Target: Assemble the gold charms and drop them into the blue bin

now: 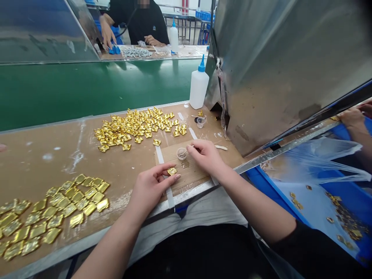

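Between the thumb and fingers of my left hand is a small gold metal piece, held just above a cardboard sheet. My right hand pinches a thin stick, whose tip reaches a small clear cup. A wet-looking clear patch lies on the cardboard below the cup. Behind my hands spreads a heap of small gold pieces. Flat gold plates lie in rows to the left of my left hand.
A white squeeze bottle with a blue tip stands at the back, near a metal housing. Blue bins with gold pieces are at lower right. Across the green conveyor belt, a person works at another bench.
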Action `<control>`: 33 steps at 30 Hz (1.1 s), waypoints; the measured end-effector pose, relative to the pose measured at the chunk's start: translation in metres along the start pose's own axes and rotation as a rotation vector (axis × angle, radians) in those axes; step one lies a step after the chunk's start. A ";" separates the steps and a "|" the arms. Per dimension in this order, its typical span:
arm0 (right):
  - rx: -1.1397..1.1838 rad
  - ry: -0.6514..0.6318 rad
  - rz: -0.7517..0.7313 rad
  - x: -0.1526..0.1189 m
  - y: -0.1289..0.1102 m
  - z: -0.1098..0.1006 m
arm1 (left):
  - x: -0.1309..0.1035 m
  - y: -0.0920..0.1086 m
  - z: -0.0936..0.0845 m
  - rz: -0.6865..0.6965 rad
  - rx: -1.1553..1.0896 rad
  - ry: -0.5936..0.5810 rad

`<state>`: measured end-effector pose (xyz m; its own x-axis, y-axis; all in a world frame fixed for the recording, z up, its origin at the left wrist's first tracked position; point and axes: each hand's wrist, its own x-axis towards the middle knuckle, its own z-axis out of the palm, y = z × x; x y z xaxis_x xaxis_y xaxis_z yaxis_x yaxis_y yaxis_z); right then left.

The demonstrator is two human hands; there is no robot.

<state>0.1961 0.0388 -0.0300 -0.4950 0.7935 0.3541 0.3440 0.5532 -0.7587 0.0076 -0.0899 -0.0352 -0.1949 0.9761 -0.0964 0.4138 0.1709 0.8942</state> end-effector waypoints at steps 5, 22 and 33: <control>-0.231 -0.118 -0.009 0.008 -0.001 0.000 | 0.000 0.001 -0.001 -0.010 -0.022 -0.006; 0.286 -0.124 -0.088 -0.026 -0.010 0.018 | 0.000 0.004 0.000 0.027 0.005 -0.024; 0.271 -0.148 -0.079 -0.025 -0.008 0.020 | 0.001 0.004 0.000 0.037 0.032 -0.001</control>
<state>0.1901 0.0096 -0.0440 -0.6291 0.6941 0.3498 0.0842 0.5082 -0.8571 0.0091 -0.0886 -0.0318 -0.1777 0.9820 -0.0639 0.4489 0.1387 0.8828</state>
